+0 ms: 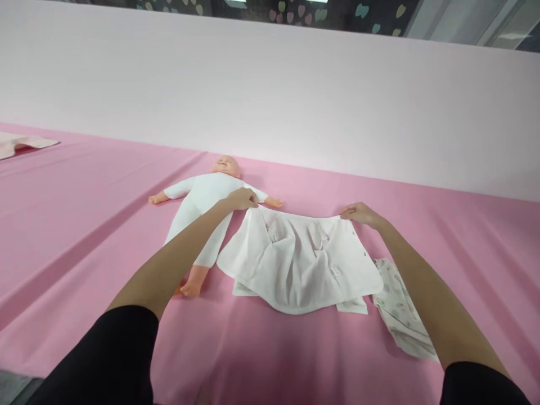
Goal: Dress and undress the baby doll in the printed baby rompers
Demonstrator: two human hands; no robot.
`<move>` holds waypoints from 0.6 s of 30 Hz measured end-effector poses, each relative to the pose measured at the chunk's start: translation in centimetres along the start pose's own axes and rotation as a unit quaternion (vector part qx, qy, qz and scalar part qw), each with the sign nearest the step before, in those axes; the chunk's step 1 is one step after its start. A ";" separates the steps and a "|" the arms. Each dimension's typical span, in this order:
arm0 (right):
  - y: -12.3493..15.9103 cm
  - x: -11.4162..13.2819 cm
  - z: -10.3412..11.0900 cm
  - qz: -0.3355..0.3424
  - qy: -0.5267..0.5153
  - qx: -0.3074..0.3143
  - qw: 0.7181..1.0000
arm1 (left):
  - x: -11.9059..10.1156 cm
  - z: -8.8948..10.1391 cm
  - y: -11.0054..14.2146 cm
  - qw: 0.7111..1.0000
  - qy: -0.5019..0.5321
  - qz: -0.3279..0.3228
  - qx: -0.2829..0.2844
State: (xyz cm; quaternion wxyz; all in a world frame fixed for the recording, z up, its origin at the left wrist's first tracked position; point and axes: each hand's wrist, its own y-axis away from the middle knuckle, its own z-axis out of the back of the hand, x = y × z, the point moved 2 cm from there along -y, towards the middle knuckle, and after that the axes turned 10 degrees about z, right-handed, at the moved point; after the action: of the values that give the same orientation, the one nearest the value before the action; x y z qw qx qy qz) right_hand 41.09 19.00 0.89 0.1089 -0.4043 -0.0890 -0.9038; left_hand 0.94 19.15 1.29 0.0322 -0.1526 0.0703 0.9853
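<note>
A white baby garment lies spread on the pink sheet. My left hand is closed on its far left corner. Its far right corner is pinched by my right hand. A baby doll in a white bodysuit lies on its back just left of the garment, arms out, head toward the wall. My left hand hovers over the doll's near arm.
A patterned white cloth lies partly under my right forearm. A pale pink cloth sits at the far left edge. A pale pink wall panel rises behind the sheet.
</note>
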 end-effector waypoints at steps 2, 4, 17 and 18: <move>-1.9 -0.6 -0.1 0.001 -0.001 -0.010 1.000 | 0.3 0.0 -1.3 1.000 -0.012 0.007 -0.011; -3.4 -1.1 -0.2 -0.002 0.012 -0.022 1.000 | 0.4 -0.1 -2.2 0.999 -0.034 0.013 -0.024; -6.3 7.8 -10.0 0.184 0.282 -0.139 0.931 | 9.0 4.3 4.1 0.956 -0.024 0.144 -0.255; -6.1 9.9 -12.2 0.208 0.248 -0.140 0.936 | 10.5 4.2 5.0 0.954 0.034 0.181 -0.237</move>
State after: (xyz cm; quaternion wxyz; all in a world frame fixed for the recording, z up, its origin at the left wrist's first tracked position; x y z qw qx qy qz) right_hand 24.33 20.61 -0.17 0.2558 -0.1882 0.1542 -0.9356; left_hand -10.69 15.23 2.69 -0.1858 -0.1738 -0.1377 0.9572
